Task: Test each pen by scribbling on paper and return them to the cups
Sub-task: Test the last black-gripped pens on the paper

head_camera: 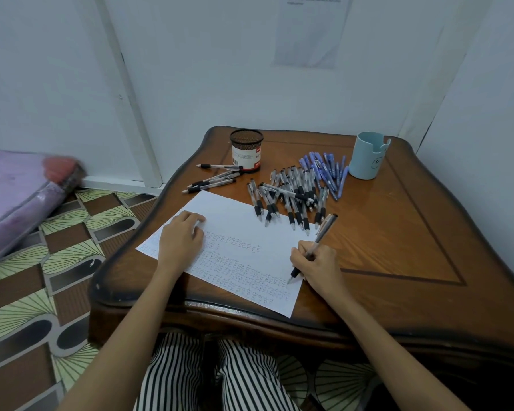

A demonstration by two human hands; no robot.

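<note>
A white sheet of paper (250,232) with rows of scribbles lies on the wooden table (398,247). My right hand (318,265) grips a black-grip pen (324,232), its tip touching the paper's right edge. My left hand (180,235) rests on the sheet's left part, fingers loosely bent. A pile of black-grip pens (288,197) lies behind the paper, with blue pens (327,173) beside it. Several more black-grip pens (214,179) lie left of a black mesh cup (246,151). A light blue cup (367,155) stands at the back right.
The table stands in a corner between white walls. A patterned floor (57,262) lies to the left, with a purple rolled mattress (15,188) on it. My striped trouser legs (214,375) show under the table's front edge.
</note>
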